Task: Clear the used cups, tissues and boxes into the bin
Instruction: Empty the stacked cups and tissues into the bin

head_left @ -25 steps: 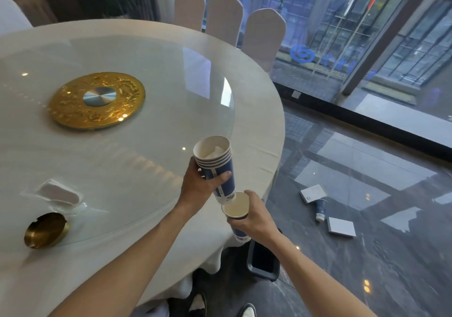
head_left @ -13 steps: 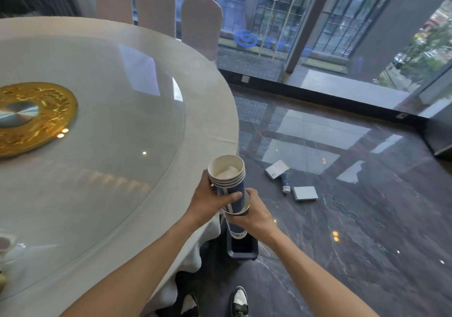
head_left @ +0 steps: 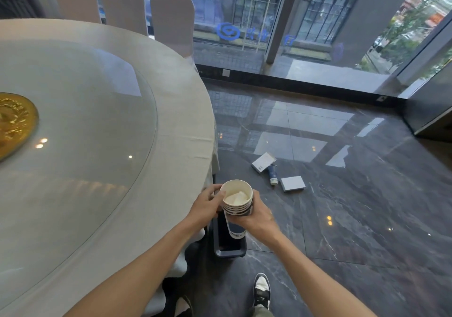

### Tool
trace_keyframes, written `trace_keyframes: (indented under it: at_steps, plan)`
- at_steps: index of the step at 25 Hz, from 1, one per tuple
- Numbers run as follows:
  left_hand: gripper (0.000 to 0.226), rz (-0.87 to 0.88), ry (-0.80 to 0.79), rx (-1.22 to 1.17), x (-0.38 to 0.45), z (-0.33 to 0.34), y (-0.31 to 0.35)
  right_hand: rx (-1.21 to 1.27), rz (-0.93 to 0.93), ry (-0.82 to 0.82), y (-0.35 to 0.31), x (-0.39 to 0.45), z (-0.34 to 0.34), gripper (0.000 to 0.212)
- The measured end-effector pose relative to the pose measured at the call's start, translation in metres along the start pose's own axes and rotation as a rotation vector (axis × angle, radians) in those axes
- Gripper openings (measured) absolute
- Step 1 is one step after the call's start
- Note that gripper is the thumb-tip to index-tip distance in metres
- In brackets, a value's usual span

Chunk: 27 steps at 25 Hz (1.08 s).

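A: Cup stack (head_left: 236, 200) — who has it?
B: Both. Right hand (head_left: 256, 215) wraps the far side, left hand (head_left: 206, 206) fingers at the rim. White tissue (head_left: 236, 197) sits in the top cup.
A: Below?
B: Dark bin (head_left: 230, 248) on the floor, just beside the round desk (head_left: 181, 121).
A: Floor litter?
B: Two flat boxes (head_left: 263, 162) (head_left: 292, 183), a lying blue cup (head_left: 273, 175) between them, well apart from the bin.

Bare forearms; black-and-white sneaker (head_left: 262, 289), olive trousers (head_left: 263, 313).

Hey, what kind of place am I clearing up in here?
Probably a restaurant's banquet or private dining room: a big round table with a glass turntable, cloth-covered chairs, and floor-to-ceiling windows.
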<state>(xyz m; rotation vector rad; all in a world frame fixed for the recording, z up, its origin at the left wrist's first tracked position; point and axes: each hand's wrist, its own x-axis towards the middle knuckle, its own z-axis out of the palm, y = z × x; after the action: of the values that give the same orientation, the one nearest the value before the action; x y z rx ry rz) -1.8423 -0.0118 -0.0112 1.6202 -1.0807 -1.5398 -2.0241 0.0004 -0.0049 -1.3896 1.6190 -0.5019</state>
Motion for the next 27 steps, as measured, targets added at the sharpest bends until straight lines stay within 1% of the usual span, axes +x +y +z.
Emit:
trace_keyframes:
  at_steps: [2, 4, 5, 7, 9, 11, 12, 13, 15, 17, 19, 22, 25, 27]
  plan:
    - [0.014, -0.018, 0.024, 0.016, 0.007, 0.014, -0.002, -0.036, -0.020, -0.019, 0.014, 0.011, -0.010, 0.083]
    - [0.010, -0.048, 0.066, 0.013, 0.017, 0.034, -0.010, -0.084, -0.003, -0.133, 0.037, 0.029, -0.022, 0.078]
    - [0.011, -0.074, 0.103, 0.019, 0.021, 0.046, -0.014, -0.077, 0.006, -0.208, 0.050, 0.040, -0.030, 0.071]
    - [0.014, -0.123, 0.146, 0.014, 0.027, 0.067, -0.024, -0.016, 0.019, -0.300, 0.064, 0.051, -0.045, 0.051]
    - [0.015, -0.165, 0.210, -0.003, 0.038, 0.089, -0.034, 0.090, 0.095, -0.385, 0.074, 0.060, -0.062, 0.041]
    - [0.016, -0.228, 0.259, -0.055, 0.049, 0.107, -0.049, 0.158, 0.173, -0.430, 0.093, 0.075, -0.069, 0.023]
    - [0.017, -0.262, 0.282, -0.088, 0.053, 0.114, -0.058, 0.170, 0.196, -0.438, 0.104, 0.083, -0.068, 0.019]
    - [0.019, -0.297, 0.306, -0.111, 0.057, 0.121, -0.069, 0.159, 0.209, -0.428, 0.117, 0.093, -0.064, 0.022]
    - [0.020, -0.342, 0.335, -0.143, 0.068, 0.132, -0.095, 0.130, 0.220, -0.417, 0.141, 0.113, -0.051, 0.025]
    - [0.021, -0.399, 0.349, -0.188, 0.085, 0.139, -0.123, 0.111, 0.246, -0.377, 0.166, 0.133, -0.029, 0.023]
    - [0.020, -0.452, 0.389, -0.219, 0.107, 0.140, -0.154, 0.092, 0.270, -0.342, 0.189, 0.155, -0.003, 0.018]
    - [0.021, -0.509, 0.426, -0.216, 0.153, 0.138, -0.215, 0.051, 0.297, -0.327, 0.235, 0.196, 0.045, 0.018]
    - [0.029, -0.607, 0.403, -0.219, 0.188, 0.141, -0.278, -0.053, 0.351, -0.333, 0.295, 0.227, 0.096, 0.021]
    - [0.029, -0.692, 0.343, -0.207, 0.205, 0.142, -0.316, -0.154, 0.388, -0.351, 0.324, 0.241, 0.121, 0.023]
